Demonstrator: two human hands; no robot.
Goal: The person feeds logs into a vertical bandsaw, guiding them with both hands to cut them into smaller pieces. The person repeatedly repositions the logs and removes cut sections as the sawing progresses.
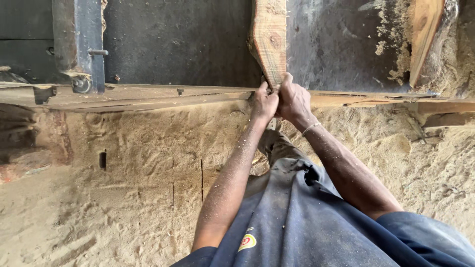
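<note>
Head view:

- There is one person. I see two bare arms, both dusty.
- The left hand (264,103) is closed tight on the near end of one plank (269,39).
- The right hand (294,101) grips the same end, just beside the left hand. The two hands touch each other.
- One thin band (311,128) goes around the right wrist.
- The plank lies on the dark table (178,44) and points away from the person. Its near end is at the table's front edge, and that end is cut to a slant.
- One more piece of wood (424,29) lies on the table at the far right, well apart from the hands. Some sawdust sits beside it.
- One long wooden rail (148,96) runs along the front edge of the table, from left to right. The hands are right above it.
- One blue metal post (79,39) stands on the left of the table. It has one bolt near its foot.
- Sawdust (114,198) covers the ground below. It looks soft and lumpy.
- One small dark slot (102,159) shows in the sawdust on the left.
- The person wears one blue shirt (297,217) with one small round badge low on it.
</note>
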